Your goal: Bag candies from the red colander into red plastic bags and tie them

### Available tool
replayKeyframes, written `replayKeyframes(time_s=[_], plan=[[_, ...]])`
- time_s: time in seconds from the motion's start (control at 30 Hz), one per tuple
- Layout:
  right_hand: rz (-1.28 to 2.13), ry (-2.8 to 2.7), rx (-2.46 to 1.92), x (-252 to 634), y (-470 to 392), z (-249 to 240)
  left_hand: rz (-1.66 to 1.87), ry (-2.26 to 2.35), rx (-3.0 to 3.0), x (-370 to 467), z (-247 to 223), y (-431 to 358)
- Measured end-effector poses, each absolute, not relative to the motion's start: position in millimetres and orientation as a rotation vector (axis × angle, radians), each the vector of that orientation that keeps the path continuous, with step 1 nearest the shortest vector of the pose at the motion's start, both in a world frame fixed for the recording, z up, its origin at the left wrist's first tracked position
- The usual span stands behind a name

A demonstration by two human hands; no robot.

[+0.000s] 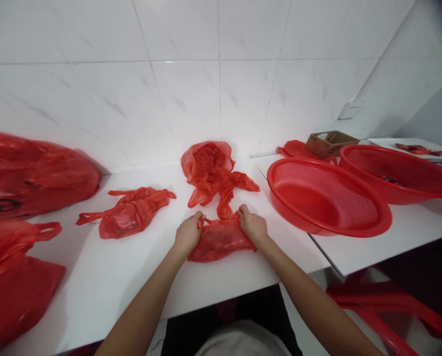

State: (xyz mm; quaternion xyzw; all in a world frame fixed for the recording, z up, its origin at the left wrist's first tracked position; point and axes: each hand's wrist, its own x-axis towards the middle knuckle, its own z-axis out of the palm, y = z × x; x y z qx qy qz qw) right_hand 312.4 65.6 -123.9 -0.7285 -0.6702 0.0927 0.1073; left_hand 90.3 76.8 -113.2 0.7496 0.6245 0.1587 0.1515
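A red plastic bag (222,241) lies on the white table (131,277) in front of me, with something inside that I cannot make out. My left hand (188,233) is closed on its upper left corner, and my right hand (253,227) pinches the upper right one. Just beyond, crumpled red plastic bags (209,168) sit in a heap against the wall, and a loose strip of them reaches down to the held bag. Off to the left lies another filled red bag (126,215), its handles spread out.
Large red bags (35,178) crowd the left side. At right stand a red perforated basket (324,195) and a second red basin (399,173) with small items inside. A cardboard box (330,143) is behind them. Below the table edge is a red stool (387,301).
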Motion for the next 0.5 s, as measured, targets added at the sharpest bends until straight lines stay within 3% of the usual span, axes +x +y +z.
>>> replayKeyframes(time_s=[0.5], plan=[[0.185,-1.967,-2.236,308,79,-145,0.343,1.91,2.232,94,-139,88]])
